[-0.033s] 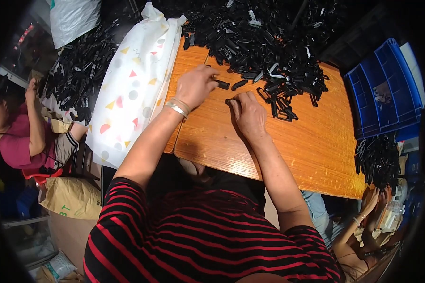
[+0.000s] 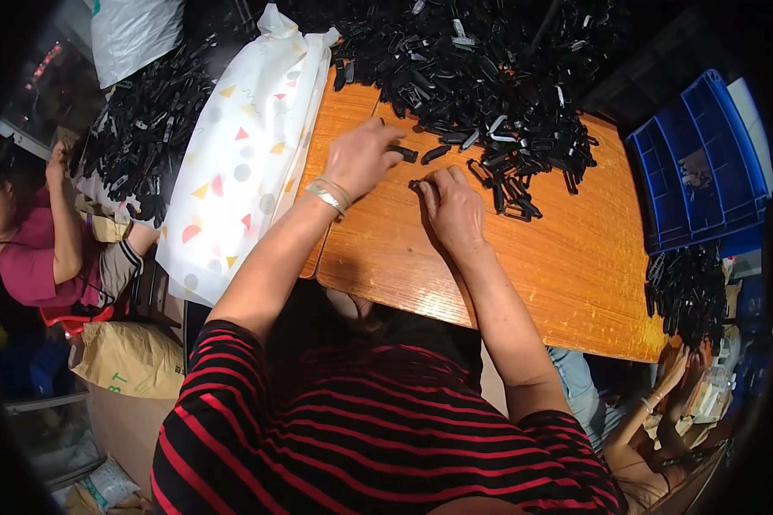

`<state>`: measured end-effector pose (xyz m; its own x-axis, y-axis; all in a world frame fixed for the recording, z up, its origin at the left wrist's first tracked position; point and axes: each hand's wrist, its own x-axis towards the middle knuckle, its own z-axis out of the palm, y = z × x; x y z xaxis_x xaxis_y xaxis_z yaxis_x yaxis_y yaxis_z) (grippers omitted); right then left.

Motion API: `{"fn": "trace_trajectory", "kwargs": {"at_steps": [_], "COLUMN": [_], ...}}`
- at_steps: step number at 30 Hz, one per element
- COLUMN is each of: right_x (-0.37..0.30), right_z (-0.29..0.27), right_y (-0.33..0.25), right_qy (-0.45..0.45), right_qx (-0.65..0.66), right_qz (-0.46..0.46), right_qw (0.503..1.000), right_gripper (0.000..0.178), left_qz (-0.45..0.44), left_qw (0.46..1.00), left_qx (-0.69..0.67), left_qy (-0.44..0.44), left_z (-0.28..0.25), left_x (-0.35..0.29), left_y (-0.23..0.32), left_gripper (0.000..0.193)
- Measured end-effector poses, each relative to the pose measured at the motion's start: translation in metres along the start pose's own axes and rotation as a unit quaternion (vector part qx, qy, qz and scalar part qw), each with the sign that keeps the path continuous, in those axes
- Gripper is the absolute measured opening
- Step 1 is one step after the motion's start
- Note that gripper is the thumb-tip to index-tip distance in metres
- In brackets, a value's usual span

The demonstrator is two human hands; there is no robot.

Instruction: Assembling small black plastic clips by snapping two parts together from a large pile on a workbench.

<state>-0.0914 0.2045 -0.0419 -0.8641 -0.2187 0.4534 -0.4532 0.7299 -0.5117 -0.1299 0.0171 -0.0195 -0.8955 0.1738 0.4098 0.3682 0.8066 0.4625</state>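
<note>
My left hand is over the wooden table with its fingers apart, and nothing shows in its grasp. Just beyond its thumb lies a small black plastic piece, partly covered by the fingers. A second black piece rests on the wood to the right of that one. My right hand lies on the table with thumb and forefinger pressed together. A dark bit of a black plastic piece sticks out at their tips; most of it is hidden. Ahead of both hands spreads a large heap of similar black pieces.
White patterned sheeting covers the table's left side, with another black heap beyond. A blue crate stands on its side at the right. People sit at left and lower right; the latter's hands reach a black heap.
My left hand has shifted slightly to the right, closer over the black plastic piece. My right hand has stayed where it was.
</note>
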Motion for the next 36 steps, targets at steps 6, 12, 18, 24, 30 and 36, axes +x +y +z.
{"fn": "trace_trajectory", "kwargs": {"at_steps": [6,12,18,24,30,36], "right_x": [0.002,0.009,0.008,0.010,0.005,0.006], "right_z": [-0.014,-0.010,-0.002,-0.004,-0.001,-0.006], "right_y": [0.005,0.012,0.005,0.009,0.006,0.000], "right_qy": [-0.080,-0.007,-0.014,0.066,0.030,0.004], "right_qx": [0.043,0.197,0.398,0.270,0.313,0.396], "right_qz": [-0.067,0.049,0.153,0.076,0.087,0.098], "right_qw": [0.994,0.979,0.904,0.958,0.945,0.913], "right_gripper": [0.019,0.018,0.016,0.018,0.017,0.018], "left_qz": [0.021,-0.134,-0.157,-0.168,-0.226,-0.233], "left_qw": [0.996,0.967,0.948,0.872,0.785,0.748], "left_qx": [0.076,-0.216,-0.274,-0.458,-0.575,-0.620], "left_qy": [-0.033,0.017,0.039,-0.028,-0.048,-0.051], "left_z": [0.013,0.013,0.041,0.039,0.035,0.032], "left_x": [0.002,-0.021,-0.035,-0.042,-0.043,-0.042], "left_y": [0.010,0.024,0.040,0.040,0.035,0.026], "left_gripper": [0.023,0.025,0.034,0.026,0.026,0.025]}}
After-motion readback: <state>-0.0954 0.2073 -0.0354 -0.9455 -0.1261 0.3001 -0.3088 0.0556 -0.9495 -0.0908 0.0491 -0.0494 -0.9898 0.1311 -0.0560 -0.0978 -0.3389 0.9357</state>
